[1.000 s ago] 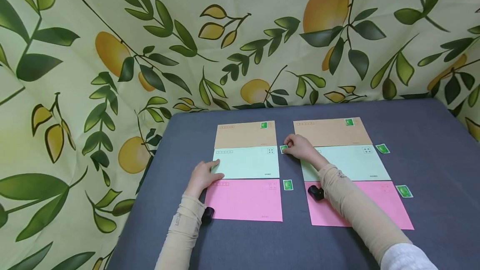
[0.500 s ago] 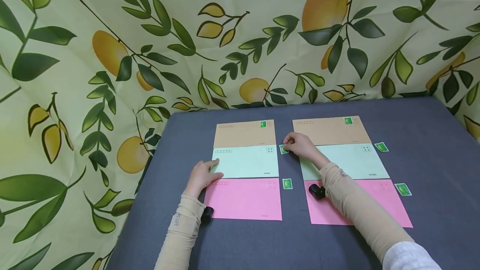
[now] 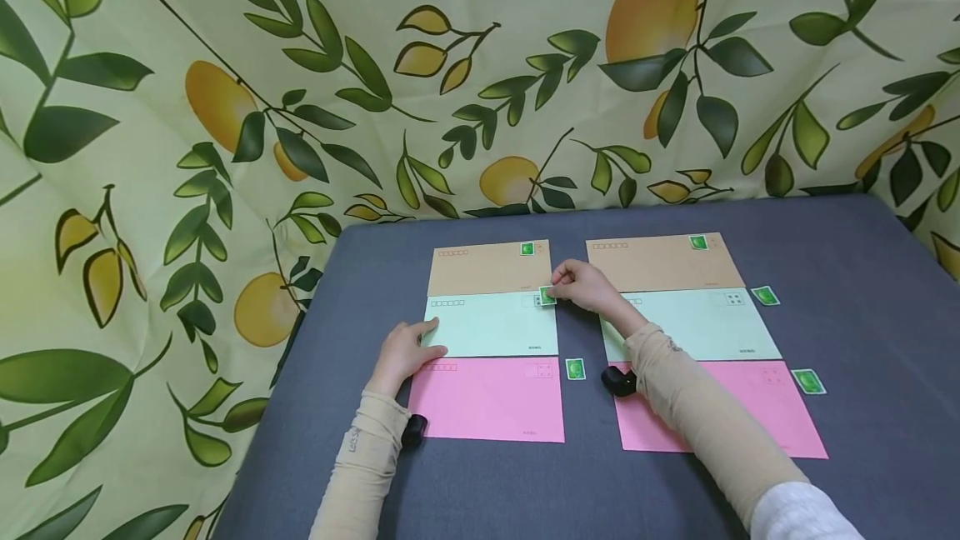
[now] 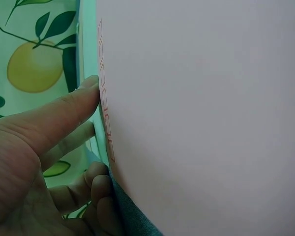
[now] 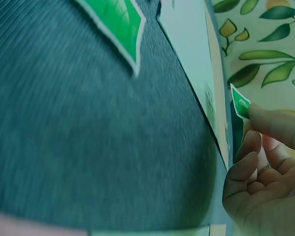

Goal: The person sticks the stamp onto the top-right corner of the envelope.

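My right hand pinches a small green postage stamp between thumb and fingertips. In the head view the stamp overlaps the printed box at the top right of the left mint envelope. The right wrist view shows this green stamp tilted up off the surface. My left hand rests at that envelope's left edge, thumb and index finger spread. The left wrist view has the thumb against the edge where the mint and pink envelopes meet.
A brown envelope bearing a stamp lies above, a pink envelope below. To the right lies a second column: brown, mint, pink. Loose stamps lie beside the envelopes, one stamp between the columns. A patterned curtain hangs behind.
My right hand has moved left with the stamp, from the dark cloth between the columns to over the left mint envelope's top right corner. The left hand has stayed in place.
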A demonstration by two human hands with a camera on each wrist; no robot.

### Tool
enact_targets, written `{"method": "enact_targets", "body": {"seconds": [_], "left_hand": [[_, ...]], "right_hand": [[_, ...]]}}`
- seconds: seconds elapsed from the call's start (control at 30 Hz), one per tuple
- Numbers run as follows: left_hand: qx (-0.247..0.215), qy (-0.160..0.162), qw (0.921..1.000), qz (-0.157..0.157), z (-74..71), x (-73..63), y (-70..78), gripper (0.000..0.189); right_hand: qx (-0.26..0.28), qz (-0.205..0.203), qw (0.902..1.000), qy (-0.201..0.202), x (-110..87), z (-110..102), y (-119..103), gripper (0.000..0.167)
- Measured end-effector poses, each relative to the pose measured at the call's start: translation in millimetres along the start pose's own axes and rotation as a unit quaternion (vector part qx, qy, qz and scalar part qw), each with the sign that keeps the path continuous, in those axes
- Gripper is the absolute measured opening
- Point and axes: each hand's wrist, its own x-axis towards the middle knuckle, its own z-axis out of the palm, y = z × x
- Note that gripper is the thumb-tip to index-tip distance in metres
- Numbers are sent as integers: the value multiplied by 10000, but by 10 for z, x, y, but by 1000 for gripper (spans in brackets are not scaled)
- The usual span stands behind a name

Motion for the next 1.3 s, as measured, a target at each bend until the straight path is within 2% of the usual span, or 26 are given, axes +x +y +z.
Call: {"method": "enact_targets", "body": {"seconds": [0.27, 0.57, 0.7, 1.0, 1.3], "left_hand": [[-105, -121, 9997, -164, -13, -8, 18, 56], [-59, -104, 9997, -217, -12, 21, 34, 57], [-27, -101, 9997, -216, -12, 23, 33, 58], [-45, -104, 9997, -221, -8, 19, 8, 57], [6, -71, 9998, -185, -5, 25, -2, 57]], "right_hand": [[-104, -44, 9999, 103, 80, 180, -27, 19], [-32, -76, 9998, 191, 159, 326, -67, 15], [-198, -139, 9994, 227, 164, 361, -100, 14], [-745, 31, 9970, 182, 224, 403, -74, 12], [-926, 98, 9955, 197, 191, 424, -136, 12]]}}
